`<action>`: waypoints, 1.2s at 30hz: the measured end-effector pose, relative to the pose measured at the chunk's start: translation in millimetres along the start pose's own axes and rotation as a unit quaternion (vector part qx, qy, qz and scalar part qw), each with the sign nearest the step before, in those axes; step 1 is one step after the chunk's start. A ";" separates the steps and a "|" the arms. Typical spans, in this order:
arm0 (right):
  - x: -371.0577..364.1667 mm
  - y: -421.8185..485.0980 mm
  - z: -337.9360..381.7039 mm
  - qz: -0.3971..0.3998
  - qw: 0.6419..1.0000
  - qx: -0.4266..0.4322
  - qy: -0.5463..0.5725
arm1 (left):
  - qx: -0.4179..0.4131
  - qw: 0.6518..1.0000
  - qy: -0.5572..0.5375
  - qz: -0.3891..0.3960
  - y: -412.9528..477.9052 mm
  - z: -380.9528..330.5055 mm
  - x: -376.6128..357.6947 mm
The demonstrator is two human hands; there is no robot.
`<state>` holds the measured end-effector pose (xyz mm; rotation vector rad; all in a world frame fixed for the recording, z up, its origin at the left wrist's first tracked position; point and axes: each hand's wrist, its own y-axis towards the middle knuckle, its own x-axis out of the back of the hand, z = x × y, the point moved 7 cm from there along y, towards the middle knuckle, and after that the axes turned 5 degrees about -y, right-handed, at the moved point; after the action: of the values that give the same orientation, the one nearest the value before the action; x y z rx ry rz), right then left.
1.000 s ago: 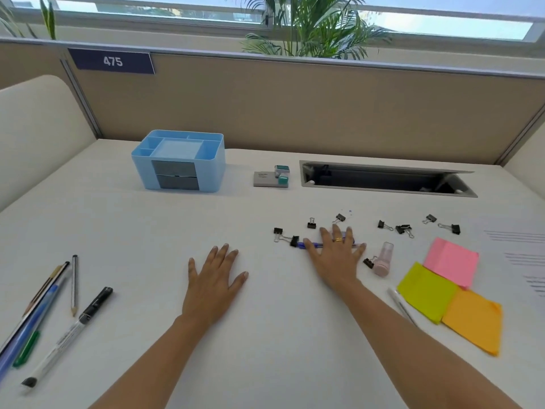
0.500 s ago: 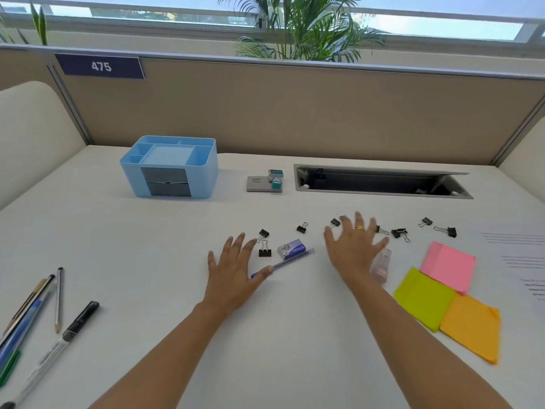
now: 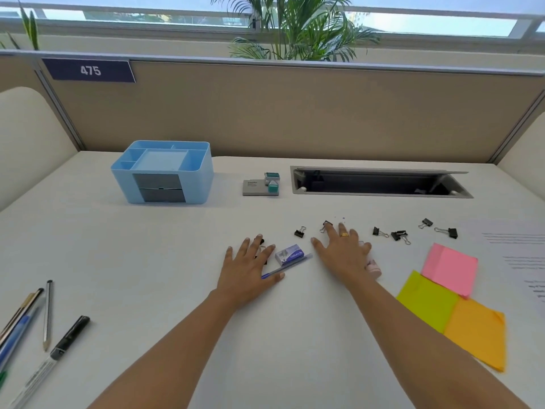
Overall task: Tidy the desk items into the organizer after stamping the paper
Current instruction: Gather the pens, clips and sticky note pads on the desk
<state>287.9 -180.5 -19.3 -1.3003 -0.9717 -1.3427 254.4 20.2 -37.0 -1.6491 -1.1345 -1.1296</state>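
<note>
In one second both hands have moved. The left hand (image 3: pixel 250 268), which lay alone on the bare desk (image 3: pixel 147 261), has come to the right. It now rests flat with the fingers spread, its fingertips over a binder clip (image 3: pixel 261 241) and its thumb against the near end of the blue pen (image 3: pixel 287 266). The right hand (image 3: pixel 343 252) covered this pen before. It has slid to the right, so the pen and a small purple box (image 3: pixel 290 254) are now uncovered between the two hands. This hand is also flat and spread, and it holds nothing. Its forefinger touches another clip (image 3: pixel 326 224), and its outer edge hides part of a pink cylinder (image 3: pixel 374 267).

I judge that the tidying is only starting. Nothing is lifted yet, and the blue organizer (image 3: pixel 163 172) stands well beyond the left hand. The pen and the box are now free to be picked up. The printed paper (image 3: pixel 525 255) lies far to the right of the right hand, past the sticky notes (image 3: pixel 451 267).

On writing: a dark label (image 3: pixel 90 70) on the partition, far beyond the left hand, reads "475". The grey stamp pad (image 3: pixel 257 188), beyond both hands, carries a short word that is too small to be sure of. The print on the box is blurred, and the lines on the paper cannot be read.
</note>
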 end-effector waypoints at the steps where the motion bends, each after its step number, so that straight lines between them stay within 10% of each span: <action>1: -0.6 -1.1 7.4 -0.003 1.000 0.009 -0.002 | -0.003 1.000 -0.001 -0.005 -2.2 1.9 -0.1; 16: -13.4 -62.4 124.9 -0.003 0.982 0.169 0.090 | 0.011 0.981 -0.063 -0.181 -56.0 46.1 22.6; 24: 10.6 -80.2 78.1 -0.153 0.959 0.104 0.213 | -0.015 0.994 -0.004 -0.105 -46.8 33.1 12.5; 36: -24.0 -112.9 120.3 -0.047 0.950 0.119 0.286 | 0.012 0.996 0.032 -0.079 -78.7 64.5 20.6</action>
<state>199.6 -39.1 -20.9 -0.6274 -0.7592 -1.5051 197.1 105.8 -23.8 -1.5154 -1.2490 -1.2542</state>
